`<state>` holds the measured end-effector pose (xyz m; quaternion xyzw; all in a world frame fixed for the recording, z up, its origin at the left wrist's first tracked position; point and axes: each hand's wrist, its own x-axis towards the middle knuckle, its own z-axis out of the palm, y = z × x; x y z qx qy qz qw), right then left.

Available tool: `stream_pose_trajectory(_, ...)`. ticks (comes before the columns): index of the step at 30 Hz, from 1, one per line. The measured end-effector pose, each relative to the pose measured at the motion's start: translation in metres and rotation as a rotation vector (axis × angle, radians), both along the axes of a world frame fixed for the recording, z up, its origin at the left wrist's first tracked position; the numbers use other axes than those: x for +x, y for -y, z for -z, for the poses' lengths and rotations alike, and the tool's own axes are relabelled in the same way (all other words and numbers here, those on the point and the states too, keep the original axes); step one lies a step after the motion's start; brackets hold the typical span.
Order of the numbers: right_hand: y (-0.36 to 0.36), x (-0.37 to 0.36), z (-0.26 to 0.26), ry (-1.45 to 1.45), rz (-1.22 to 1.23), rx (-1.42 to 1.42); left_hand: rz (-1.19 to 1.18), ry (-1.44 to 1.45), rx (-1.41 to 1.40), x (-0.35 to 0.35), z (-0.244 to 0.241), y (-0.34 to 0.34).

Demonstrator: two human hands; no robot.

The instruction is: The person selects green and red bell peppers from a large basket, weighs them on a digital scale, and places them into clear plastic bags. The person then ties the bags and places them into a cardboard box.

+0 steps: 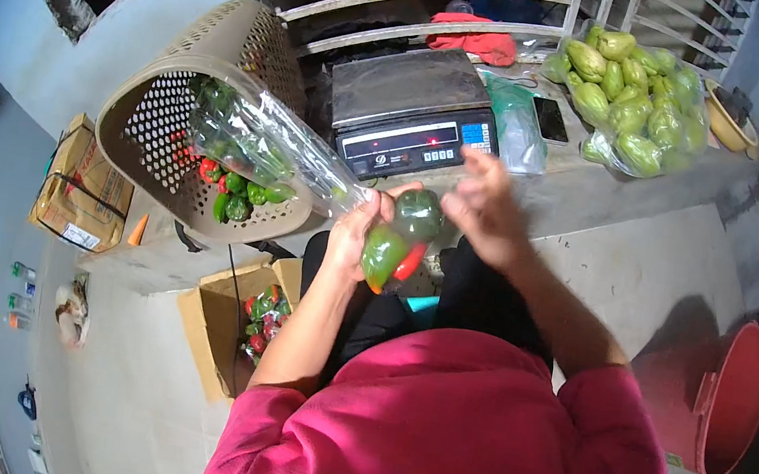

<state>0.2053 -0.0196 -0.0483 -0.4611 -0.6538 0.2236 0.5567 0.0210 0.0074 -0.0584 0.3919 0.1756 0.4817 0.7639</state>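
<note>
My left hand [351, 233] grips the gathered part of a clear plastic bag [316, 165]. Bulging out below the fist is the bag's filled end, with green bell peppers [418, 215] and a red pepper [409, 262] inside. The bag's long loose part stretches up and left over the rim of a beige perforated plastic basket [186, 226]. Just right of the filled end, my right hand [483, 208] is raised and blurred, fingers apart, with nothing visible in it. Loose green and red peppers [237, 205] lie in the tipped basket.
A digital scale [412, 95] stands on the ledge ahead, beside a phone [550, 120] and a bag of chayotes [628, 101]. A cardboard box [211, 329] with bagged peppers sits at lower left. A red bucket [702, 395] is at right; a taped carton [85, 189] is at left.
</note>
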Motion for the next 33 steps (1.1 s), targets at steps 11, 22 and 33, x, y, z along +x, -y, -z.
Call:
stream_pose_trajectory(11, 0.013, -0.048, 0.057, -1.257, -0.695, -0.996, -0.36, -0.512, 0.512, 0.001, 0.004, 0.002)
stream_pose_trajectory(22, -0.01, -0.03, 0.025, 0.028, -0.517, -0.367, -0.056, -0.896, 0.689, 0.005, 0.024, 0.008)
stream_pose_trajectory(33, -0.021, -0.034, -0.032, -1.095, -0.492, -0.445, -0.239, -0.942, 0.815, 0.006, 0.081, 0.03)
